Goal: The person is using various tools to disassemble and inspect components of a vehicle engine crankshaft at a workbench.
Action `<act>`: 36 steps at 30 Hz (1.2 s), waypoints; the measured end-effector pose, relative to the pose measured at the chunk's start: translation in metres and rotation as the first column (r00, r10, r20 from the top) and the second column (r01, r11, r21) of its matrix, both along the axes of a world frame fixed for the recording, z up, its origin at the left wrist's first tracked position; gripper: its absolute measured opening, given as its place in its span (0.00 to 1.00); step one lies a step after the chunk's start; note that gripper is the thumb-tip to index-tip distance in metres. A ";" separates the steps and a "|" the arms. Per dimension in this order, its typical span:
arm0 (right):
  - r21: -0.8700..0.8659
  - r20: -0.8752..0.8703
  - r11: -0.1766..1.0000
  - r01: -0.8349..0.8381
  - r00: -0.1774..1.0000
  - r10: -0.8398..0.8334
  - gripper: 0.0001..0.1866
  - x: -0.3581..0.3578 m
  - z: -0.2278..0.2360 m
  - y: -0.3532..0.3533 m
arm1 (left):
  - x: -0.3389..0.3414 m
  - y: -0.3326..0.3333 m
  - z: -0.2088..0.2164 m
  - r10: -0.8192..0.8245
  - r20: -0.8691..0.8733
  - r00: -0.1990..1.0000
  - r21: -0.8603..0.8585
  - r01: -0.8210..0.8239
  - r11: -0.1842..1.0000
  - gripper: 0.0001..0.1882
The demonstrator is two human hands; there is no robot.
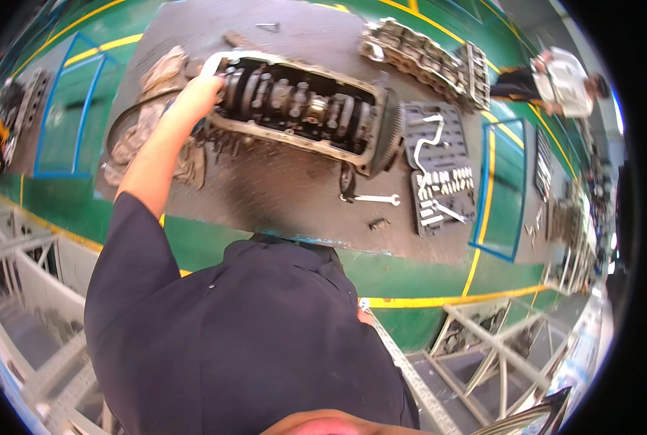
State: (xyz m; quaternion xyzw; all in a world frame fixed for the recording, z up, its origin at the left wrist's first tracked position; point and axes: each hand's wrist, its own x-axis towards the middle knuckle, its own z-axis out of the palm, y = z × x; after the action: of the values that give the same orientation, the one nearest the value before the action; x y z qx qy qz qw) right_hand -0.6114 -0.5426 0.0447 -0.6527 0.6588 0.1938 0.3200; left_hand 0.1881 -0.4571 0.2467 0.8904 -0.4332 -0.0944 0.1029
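An engine block (pixel 305 148) lies on the grey work table, its open side up and its crankshaft (pixel 283 98) bare inside. At its right end stands a toothed flywheel (pixel 390 138). My left hand (pixel 203 97) is closed on the rim at the block's left end; its fingertips are partly hidden. Of my right hand (pixel 365 316) only a sliver of skin shows beside my body, and its fingers are out of sight. A combination wrench (pixel 374 199) lies in front of the block.
An open socket set case (pixel 439 156) lies right of the block, and a cylinder head (pixel 414 56) behind it. Crumpled rags (pixel 146 134) lie at left. Blue frames (pixel 499 192) and white railings (pixel 494 348) stand around the table (pixel 265 185). Another person (pixel 564 81) stands at far right.
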 end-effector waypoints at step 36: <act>0.227 0.592 0.962 0.153 0.763 -0.261 0.19 0.148 0.099 -0.053 | -0.215 0.050 0.005 -0.055 0.219 0.974 -0.395 0.141 0.908 0.20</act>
State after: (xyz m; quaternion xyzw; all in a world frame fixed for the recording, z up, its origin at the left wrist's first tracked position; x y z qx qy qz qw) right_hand -0.4635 -0.5956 0.1435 -0.5743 0.5679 -0.0127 0.5895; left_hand -0.0270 -0.4066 0.2514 0.8312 -0.4959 0.0846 0.2369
